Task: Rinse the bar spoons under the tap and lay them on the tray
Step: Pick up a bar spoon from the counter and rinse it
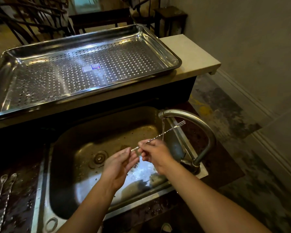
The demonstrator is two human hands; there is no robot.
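Note:
Over the steel sink (69, 158) I hold one twisted bar spoon (165, 132) slanted up to the right, its small fork end near the tap. My right hand (155, 156) pinches its stem. My left hand (120, 165) grips its lower end, whose bowl is hidden. A thin stream of water falls from the curved tap (191, 118) onto the stem. Two more bar spoons (5, 187) lie on the dark counter at the lower left. The perforated steel tray (20, 54) sits on the raised ledge behind the sink with no spoons in it.
The tray overhangs the pale stone ledge (191, 52). The sink has a round drain (99, 158) at its middle. A plastered wall (259, 39) stands to the right. Dark wooden chairs and a stool (170, 17) stand beyond the ledge.

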